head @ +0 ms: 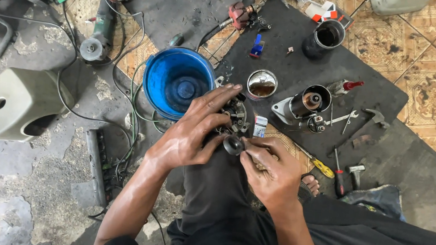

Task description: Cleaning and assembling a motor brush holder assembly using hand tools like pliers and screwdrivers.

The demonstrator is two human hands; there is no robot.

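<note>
- Left hand lies over a dark metal part, fingers spread and curled across it, so most of the part is hidden
- Right hand pinches a small black round piece at the part's near end; what joins the two cannot be made out
- The part sits above the person's knee, just beside the blue bucket
- Bucket's near rim is cut by the left fingers; its inside is dark and unclear
- Motor housing lies on the black mat, near a shiny round tin
- Yellow screwdriver lies partly behind the right hand
- Angle grinder lies well apart, its cable running out of sight
- Toes peek past the right wrist
</note>
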